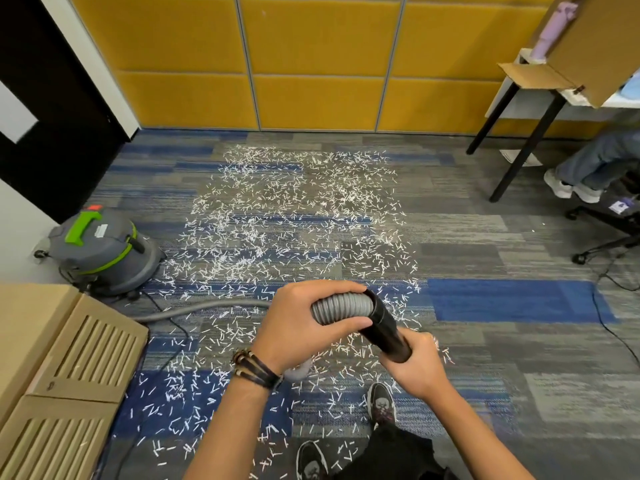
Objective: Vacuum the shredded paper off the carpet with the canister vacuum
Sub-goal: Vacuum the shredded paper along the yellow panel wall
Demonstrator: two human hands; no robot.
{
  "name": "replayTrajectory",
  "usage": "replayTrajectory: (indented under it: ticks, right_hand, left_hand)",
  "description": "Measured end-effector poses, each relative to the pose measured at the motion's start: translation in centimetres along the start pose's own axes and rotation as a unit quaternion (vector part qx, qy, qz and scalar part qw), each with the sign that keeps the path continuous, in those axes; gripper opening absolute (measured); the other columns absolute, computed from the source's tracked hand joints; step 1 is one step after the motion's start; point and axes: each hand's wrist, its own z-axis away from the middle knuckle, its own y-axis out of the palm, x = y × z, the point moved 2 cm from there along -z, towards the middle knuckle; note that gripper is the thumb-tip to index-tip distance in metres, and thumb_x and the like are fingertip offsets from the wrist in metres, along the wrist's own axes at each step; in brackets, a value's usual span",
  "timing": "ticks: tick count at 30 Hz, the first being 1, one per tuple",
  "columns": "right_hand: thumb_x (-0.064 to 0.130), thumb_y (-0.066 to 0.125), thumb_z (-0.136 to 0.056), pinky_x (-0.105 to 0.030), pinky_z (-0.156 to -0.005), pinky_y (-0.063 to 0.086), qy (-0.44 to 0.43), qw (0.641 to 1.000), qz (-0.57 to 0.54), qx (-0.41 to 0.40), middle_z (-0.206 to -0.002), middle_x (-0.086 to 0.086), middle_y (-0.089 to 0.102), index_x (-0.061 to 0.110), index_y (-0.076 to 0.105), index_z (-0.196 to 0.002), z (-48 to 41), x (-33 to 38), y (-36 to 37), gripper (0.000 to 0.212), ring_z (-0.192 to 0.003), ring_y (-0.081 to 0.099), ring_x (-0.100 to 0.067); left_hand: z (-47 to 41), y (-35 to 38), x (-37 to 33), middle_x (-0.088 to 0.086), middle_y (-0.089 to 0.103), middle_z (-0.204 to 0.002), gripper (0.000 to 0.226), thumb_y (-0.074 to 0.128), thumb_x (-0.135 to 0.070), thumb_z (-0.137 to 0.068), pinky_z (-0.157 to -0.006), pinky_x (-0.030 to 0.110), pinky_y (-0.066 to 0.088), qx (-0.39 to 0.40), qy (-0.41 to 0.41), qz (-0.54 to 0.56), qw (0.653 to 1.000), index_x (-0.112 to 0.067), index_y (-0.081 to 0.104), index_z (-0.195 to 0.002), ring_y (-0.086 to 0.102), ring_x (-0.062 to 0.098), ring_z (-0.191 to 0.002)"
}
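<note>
White shredded paper (294, 216) lies scattered over the blue and grey carpet (519, 303), from the yellow wall back to my feet. The grey canister vacuum (100, 251) with a green handle stands at the left. Its grey ribbed hose (341, 308) runs across the floor up to my hands. My left hand (301, 327) grips the ribbed end of the hose. My right hand (419, 362) grips the black tube (386, 327) joined to that hose end. The tube's far end is hidden in my right hand.
Cardboard boxes (69, 368) lie at the lower left. A table with black legs (526, 140) stands at the upper right, a cardboard box on it. A seated person's legs (595, 164) and a wheeled chair base (606, 233) are at the right. A black cable (602, 317) trails there.
</note>
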Motion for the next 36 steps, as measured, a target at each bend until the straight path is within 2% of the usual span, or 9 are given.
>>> replayTrajectory:
  ticks: [3, 8, 10, 13, 16, 23, 25, 30, 36]
  right_hand:
    - [0.016, 0.070, -0.066, -0.018, -0.048, 0.034, -0.005, 1.000, 0.000, 0.020, -0.049, 0.010, 0.050, 0.037, 0.059, -0.061, 0.5, 1.0, 1.0, 0.025, -0.045, 0.041, -0.006]
    - [0.036, 0.069, -0.062, -0.017, -0.047, 0.034, -0.015, 1.000, 0.025, 0.009, -0.048, 0.010, 0.052, 0.034, 0.058, -0.059, 1.7, 1.5, 1.3, 0.011, -0.044, 0.043, -0.007]
    - [0.028, 0.070, -0.064, -0.017, -0.047, 0.035, -0.017, 0.999, 0.039, -0.010, -0.049, 0.010, 0.052, 0.031, 0.058, -0.061, 1.8, 1.6, 0.9, 0.013, -0.043, 0.043, -0.007]
    - [0.013, 0.070, -0.063, -0.013, -0.046, 0.031, -0.019, 0.998, 0.045, -0.026, -0.047, 0.013, 0.050, 0.036, 0.054, -0.057, 1.5, 1.7, 0.5, 0.028, -0.042, 0.041, -0.008]
    - [0.013, 0.069, -0.063, -0.015, -0.046, 0.032, -0.011, 0.999, 0.041, -0.023, -0.048, 0.013, 0.050, 0.038, 0.056, -0.057, 1.5, 1.5, 0.7, 0.029, -0.043, 0.041, -0.007]
    - [0.024, 0.068, -0.064, -0.022, -0.047, 0.034, 0.012, 0.999, 0.048, -0.008, -0.049, 0.008, 0.050, 0.033, 0.058, -0.064, 4.7, 0.0, 2.3, 0.014, -0.045, 0.041, -0.006]
    - [0.019, 0.069, -0.064, -0.022, -0.048, 0.034, 0.018, 0.998, 0.063, -0.011, -0.049, 0.008, 0.049, 0.032, 0.058, -0.064, 5.2, -0.2, 2.0, 0.017, -0.045, 0.041, -0.006]
    - [0.014, 0.069, -0.062, -0.019, -0.047, 0.032, 0.009, 0.996, 0.076, -0.041, -0.048, 0.006, 0.050, 0.035, 0.051, -0.057, 4.8, 0.0, -0.1, 0.028, -0.044, 0.040, -0.007]
    - [0.016, 0.069, -0.064, -0.019, -0.047, 0.031, 0.027, 0.997, 0.067, -0.031, -0.049, 0.008, 0.049, 0.034, 0.055, -0.061, 5.6, -1.3, -0.9, 0.023, -0.045, 0.039, -0.007]
  left_hand:
    - [0.8, -1.3, 0.6, -0.027, 0.076, -0.105, 0.045, 0.084, -0.059, -0.071, -0.088, 0.028, 0.061, 0.000, -0.014, 0.018, 1.000, -0.047, 0.077, -0.114, 0.074, 0.002, -0.098]
    - [2.2, -1.5, 1.2, -0.024, 0.077, -0.105, 0.044, 0.085, -0.057, -0.072, -0.089, 0.032, 0.062, -0.018, -0.018, 0.029, 0.999, -0.046, 0.077, -0.114, 0.074, 0.004, -0.098]
    - [2.5, -1.3, 0.6, -0.028, 0.076, -0.106, 0.045, 0.084, -0.061, -0.072, -0.090, 0.030, 0.061, -0.035, -0.007, 0.034, 0.999, -0.047, 0.076, -0.114, 0.073, 0.001, -0.099]
    - [2.5, -0.9, 0.1, -0.029, 0.074, -0.105, 0.046, 0.085, -0.061, -0.073, -0.087, 0.029, 0.061, -0.025, 0.002, 0.033, 0.999, -0.046, 0.076, -0.116, 0.073, 0.000, -0.095]
    - [2.5, -0.6, 0.4, -0.028, 0.075, -0.107, 0.046, 0.086, -0.057, -0.074, -0.087, 0.032, 0.061, -0.003, 0.000, 0.027, 1.000, -0.047, 0.075, -0.118, 0.073, 0.002, -0.096]
    - [4.1, -0.7, 1.7, -0.027, 0.076, -0.103, 0.042, 0.095, -0.037, -0.072, -0.081, 0.014, 0.055, 0.049, -0.014, 0.049, 0.997, -0.043, 0.078, -0.110, 0.072, -0.003, -0.093]
    - [4.6, -0.3, 1.5, -0.030, 0.075, -0.102, 0.042, 0.094, -0.038, -0.072, -0.082, 0.013, 0.054, 0.043, -0.013, 0.053, 0.998, -0.044, 0.078, -0.110, 0.072, -0.004, -0.093]
    - [4.6, 0.6, 0.0, -0.027, 0.076, -0.106, 0.043, 0.092, -0.045, -0.076, -0.090, 0.021, 0.057, -0.012, 0.016, 0.043, 0.999, -0.041, 0.079, -0.117, 0.073, -0.001, -0.099]
    - [4.0, 2.3, -1.0, -0.041, 0.070, -0.104, 0.040, 0.092, -0.045, -0.075, -0.084, 0.006, 0.049, 0.039, -0.001, 0.012, 0.999, -0.049, 0.075, -0.111, 0.068, -0.011, -0.096]
